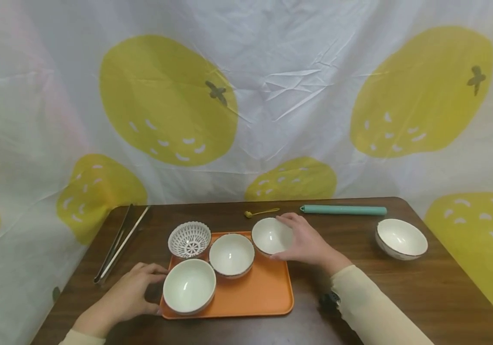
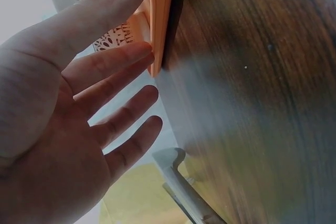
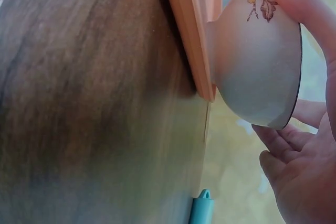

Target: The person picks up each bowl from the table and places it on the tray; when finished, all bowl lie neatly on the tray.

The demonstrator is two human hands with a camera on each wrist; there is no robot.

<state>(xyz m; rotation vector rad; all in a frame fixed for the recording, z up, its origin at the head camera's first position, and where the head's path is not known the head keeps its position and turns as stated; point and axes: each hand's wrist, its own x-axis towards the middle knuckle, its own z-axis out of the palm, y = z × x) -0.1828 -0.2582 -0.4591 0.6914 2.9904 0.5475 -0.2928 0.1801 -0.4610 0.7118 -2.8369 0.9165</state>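
At the back right corner of the orange tray [image 1: 264, 292], my right hand [image 1: 309, 242] holds a white bowl [image 1: 271, 235] by its rim, thumb on the near side and fingers on the far side. Brown leaf marks decorate the outside of that bowl [image 3: 257, 61] in the right wrist view. My left hand [image 1: 132, 292] is at the tray's left edge, fingers spread and fairly straight, with thumb and index tips right at the rim [image 2: 160, 19]. Beside it a larger pale bowl [image 1: 189, 286] sits front left. Another white bowl [image 1: 231, 255] is mid-tray, and a black-patterned bowl [image 1: 189, 239] is back left.
A white bowl [image 1: 402, 238] stands far right on the brown table [image 1: 346, 297]. Along the back lie a teal stick-shaped thing [image 1: 343, 210] and a small yellow item with a loop [image 1: 248, 214]. Dark tongs [image 1: 114, 247] and a white stick [image 1: 124, 242] lie on the left.
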